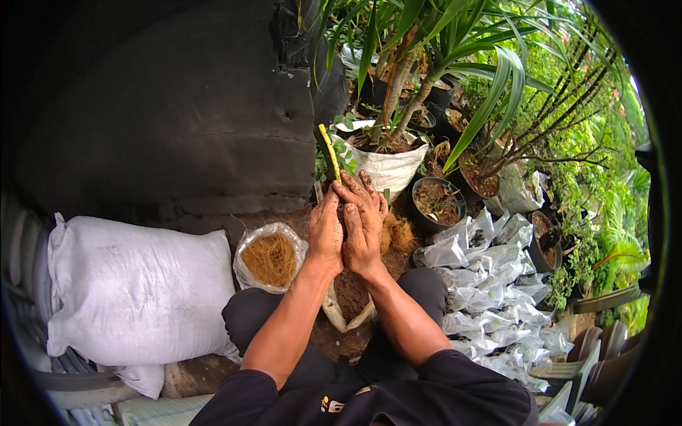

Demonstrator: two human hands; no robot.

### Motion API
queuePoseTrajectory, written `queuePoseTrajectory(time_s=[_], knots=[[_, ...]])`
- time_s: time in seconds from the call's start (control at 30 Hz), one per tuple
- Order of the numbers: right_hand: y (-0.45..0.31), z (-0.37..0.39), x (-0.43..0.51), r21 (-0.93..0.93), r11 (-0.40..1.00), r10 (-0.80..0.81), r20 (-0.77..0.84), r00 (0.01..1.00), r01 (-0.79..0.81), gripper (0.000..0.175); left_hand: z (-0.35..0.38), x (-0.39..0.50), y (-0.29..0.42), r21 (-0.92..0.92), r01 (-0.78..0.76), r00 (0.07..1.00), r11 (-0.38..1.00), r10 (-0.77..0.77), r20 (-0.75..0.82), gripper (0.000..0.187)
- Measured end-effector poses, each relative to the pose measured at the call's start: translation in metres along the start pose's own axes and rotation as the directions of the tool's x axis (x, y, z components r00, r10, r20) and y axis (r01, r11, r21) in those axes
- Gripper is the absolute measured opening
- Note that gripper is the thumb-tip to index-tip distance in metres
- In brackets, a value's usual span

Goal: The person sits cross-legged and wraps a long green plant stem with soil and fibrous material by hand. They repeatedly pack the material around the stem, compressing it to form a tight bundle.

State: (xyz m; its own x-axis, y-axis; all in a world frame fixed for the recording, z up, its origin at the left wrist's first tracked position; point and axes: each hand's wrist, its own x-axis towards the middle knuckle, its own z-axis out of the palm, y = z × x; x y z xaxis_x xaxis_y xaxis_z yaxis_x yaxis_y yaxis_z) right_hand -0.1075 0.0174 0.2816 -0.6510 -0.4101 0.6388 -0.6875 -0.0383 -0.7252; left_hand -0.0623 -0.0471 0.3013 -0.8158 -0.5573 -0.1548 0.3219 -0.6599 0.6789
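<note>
My left hand (pixel 325 229) and my right hand (pixel 364 223) are held close together in front of me, palms facing, fingers pointing away. Soil clings to the skin of both. Dark brown soil shows in the narrow gap between them; whether they grip a clump of it is hidden. Below the wrists sits an open pale sack (pixel 337 318) with loose soil (pixel 351 298) inside, between my knees. A thin yellow stick (pixel 330 152) rises just beyond my fingertips, its lower end hidden by my hands.
Left of my knee stands a clear plastic bag (pixel 241 266) of brown fiber (pixel 272 258). A full white woven sack (pixel 141 287) lies farther left. More fiber (pixel 398 234) is beyond my right hand. Rows of plastic bags (pixel 490 298), potted plants (pixel 438 205) and a sack-planted tree (pixel 383 165) occupy the right.
</note>
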Motion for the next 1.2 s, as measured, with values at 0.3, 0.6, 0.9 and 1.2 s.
queuePoseTrajectory(time_s=[0.3, 0.6, 0.9, 1.2], knots=[[0.009, 0.000, 0.014, 0.789, 0.486, 0.469, 0.127, 0.874, -0.376, 0.037, -0.010, 0.008, 0.004, -0.091, 0.099, 0.992, 0.991, -0.105, -0.066, 0.045], [0.006, -0.004, -0.001, 0.002, 0.992, 0.122, 0.025, 0.992, -0.122, 0.044, 0.002, -0.003, -0.005, 0.015, 0.086, 0.995, 0.996, -0.085, -0.056, 0.048], [0.012, 0.004, 0.006, 0.170, 0.982, 0.089, -0.004, 0.996, -0.087, 0.045, -0.018, 0.012, -0.004, -0.110, 0.154, 0.982, 0.982, -0.164, -0.092, 0.025], [0.019, 0.001, -0.001, 0.227, 0.967, 0.140, -0.090, 0.986, -0.117, 0.047, -0.007, 0.003, -0.016, 0.242, -0.055, 0.995, 0.969, 0.073, -0.066, 0.024]])
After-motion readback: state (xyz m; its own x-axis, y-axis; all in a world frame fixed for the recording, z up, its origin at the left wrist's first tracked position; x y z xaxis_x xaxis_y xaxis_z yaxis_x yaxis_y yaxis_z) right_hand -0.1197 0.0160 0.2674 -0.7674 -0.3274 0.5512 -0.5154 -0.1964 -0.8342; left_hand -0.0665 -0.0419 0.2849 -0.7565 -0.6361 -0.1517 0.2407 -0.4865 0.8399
